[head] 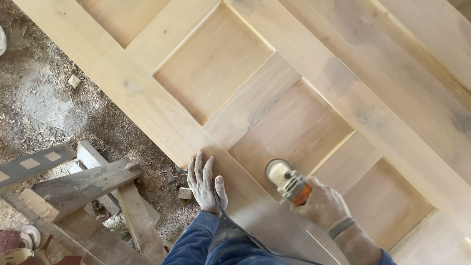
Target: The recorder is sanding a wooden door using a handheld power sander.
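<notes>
R hand (324, 203) grips sander (287, 180), disc on recessed panel (294, 130) just ahead of it. L hand (206, 181) open, flat on door frame (147, 98) w/ cord (235, 230) behind wrist. Best keep disc flat, pressure light near panel edges.

Bare pale wood panelled door (274, 98), matt, smooth and dust-filmed, dusty plastic-bodied sander (287, 181) on it, rough grey weathered timber offcuts (83, 184) left of door, sawdust-strewn floor (44, 98), blue denim sleeve (194, 243)

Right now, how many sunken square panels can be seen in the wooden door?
4: one at the top edge, one at the centre, one under the sander, one lower right. More may lie outside the picture.
</notes>
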